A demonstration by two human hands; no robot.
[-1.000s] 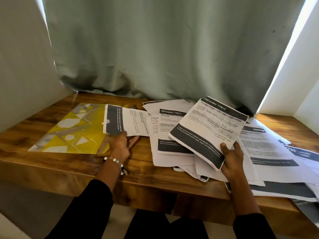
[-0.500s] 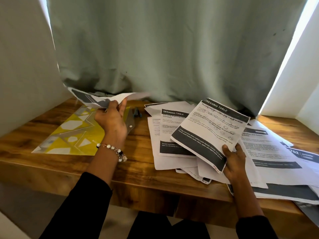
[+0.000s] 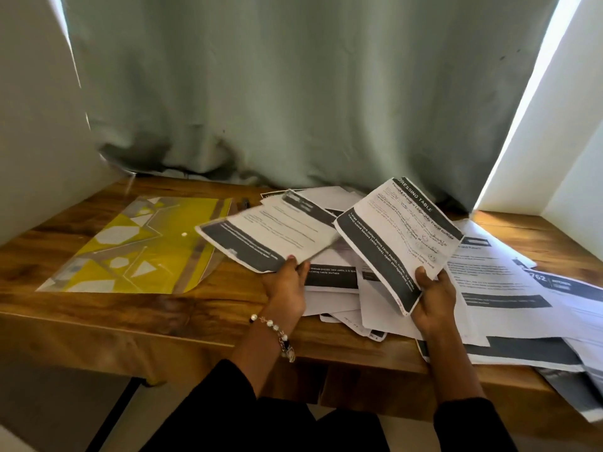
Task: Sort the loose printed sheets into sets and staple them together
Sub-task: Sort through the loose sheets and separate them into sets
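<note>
Black sleeves at the bottom edge, both forearms reaching up over the front lip of the wooden table [image 3: 137,324]. Beaded bracelet [image 3: 277,334] on the left wrist. Left hand [image 3: 287,288] pinches the near corner of a printed sheet [image 3: 274,236], thumb on top, fingers under; the sheet is lifted off the table, tilted, blurred, dark band along its near-left edge. Right hand [image 3: 434,298] grips the near edge of a second sheet [image 3: 398,239] headed "DRESSING TABLE", thumb on top, sheet raised and angled up away from the person, dark band along the lower left side. The two held sheets sit just beside each other, near edges almost meeting; cannot tell if they touch. Under and behind both hands, a loose pile of printed sheets [image 3: 499,288] spreads over the centre and right of the table, overlapping, some hanging over the front edge at right. Left of the pile, a yellow patterned plastic folder [image 3: 130,252] lies flat on the table, apart from the hands. A small dark object at the folder's far right corner, too small to tell. Behind the table hangs a grey-green curtain [image 3: 293,93], white walls either side.
</note>
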